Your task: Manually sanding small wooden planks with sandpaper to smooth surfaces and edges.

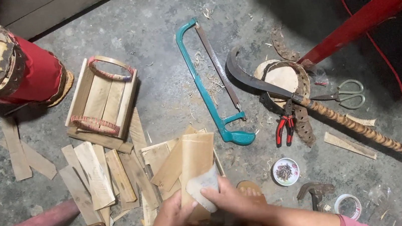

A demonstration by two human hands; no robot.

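small round patterned dish (286,171): dark nails inside | left hand (169,221), right hand (226,197): both gripping flat pale wooden slat (197,156), right pressing pale sandpaper sheet (203,187) | nearby: teal-framed hacksaw (206,84)

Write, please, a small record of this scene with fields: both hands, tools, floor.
left hand: left hand grips the lower edge of the flat tan wooden strip
right hand: right hand presses a pale crumpled sheet on that strip
tools: teal-framed hacksaw, curved sickle with wrapped handle, red-handled pliers, grey scissors
floor: grey concrete floor, scattered wood slats
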